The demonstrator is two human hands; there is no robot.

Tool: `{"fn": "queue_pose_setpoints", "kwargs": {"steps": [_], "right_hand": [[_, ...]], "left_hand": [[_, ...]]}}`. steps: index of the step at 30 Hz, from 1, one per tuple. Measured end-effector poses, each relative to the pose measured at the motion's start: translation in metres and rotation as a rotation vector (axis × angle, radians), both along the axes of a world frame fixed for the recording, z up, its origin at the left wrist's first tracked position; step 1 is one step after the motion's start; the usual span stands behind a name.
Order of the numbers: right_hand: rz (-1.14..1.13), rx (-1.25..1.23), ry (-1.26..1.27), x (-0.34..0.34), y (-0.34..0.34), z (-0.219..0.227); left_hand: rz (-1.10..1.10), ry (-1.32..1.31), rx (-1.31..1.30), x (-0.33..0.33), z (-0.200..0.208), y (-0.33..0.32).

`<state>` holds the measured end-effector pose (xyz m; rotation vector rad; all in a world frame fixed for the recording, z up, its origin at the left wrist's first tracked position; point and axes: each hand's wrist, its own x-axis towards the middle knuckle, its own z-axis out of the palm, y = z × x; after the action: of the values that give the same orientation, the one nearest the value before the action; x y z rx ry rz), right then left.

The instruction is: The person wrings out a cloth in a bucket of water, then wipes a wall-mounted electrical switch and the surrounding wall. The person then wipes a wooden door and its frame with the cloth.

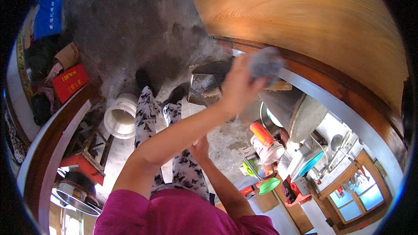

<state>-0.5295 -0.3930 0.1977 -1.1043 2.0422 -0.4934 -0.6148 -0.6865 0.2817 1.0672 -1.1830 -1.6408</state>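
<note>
My left arm reaches across my body to the upper right. In my left hand (pixel 241 85) is a grey cloth (pixel 266 64), bunched up and smeared by motion. The cloth is by the lower edge of a large wood-grained panel (pixel 300 8), next to its brown frame (pixel 313 67); whether they touch, I cannot tell. Close to my patterned trousers, my right hand (pixel 200 149) is low with its fingers curled in. My left forearm partly covers it, and anything inside it is hidden.
A white bucket (pixel 120 117) stands left of my legs. Right of them are an orange container (pixel 261 134), a green bowl (pixel 269 186) and a blue-lined basin (pixel 311 165). A red box (pixel 70 82) and a blue box (pixel 48 16) lie far left, beyond a curved-looking brown frame (pixel 56 148).
</note>
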Motion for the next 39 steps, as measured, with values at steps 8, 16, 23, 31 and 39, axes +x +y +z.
{"fn": "queue_pose_setpoints", "kwargs": {"steps": [8,16,23,31,39], "right_hand": [[0.323,0.138,-0.098,0.027,0.051,-0.059],[-0.066,-0.084,0.076,-0.029,-0.034,-0.022],[0.657,0.12,0.853,-0.214,-0.174,0.016],[1.335,1.04,1.202,-0.281,-0.209,0.006],[0.596,0.848,0.902,-0.314,0.002,0.089]], "left_hand": [[-0.021,-0.18,-0.638,-0.088,0.006,-0.011],[0.107,0.18,0.018,-0.053,-0.107,0.005],[0.227,0.278,0.901,0.112,-0.128,0.05],[0.301,0.253,1.01,0.25,-0.108,0.069],[0.387,0.215,1.053,0.31,-0.066,0.065]]}}
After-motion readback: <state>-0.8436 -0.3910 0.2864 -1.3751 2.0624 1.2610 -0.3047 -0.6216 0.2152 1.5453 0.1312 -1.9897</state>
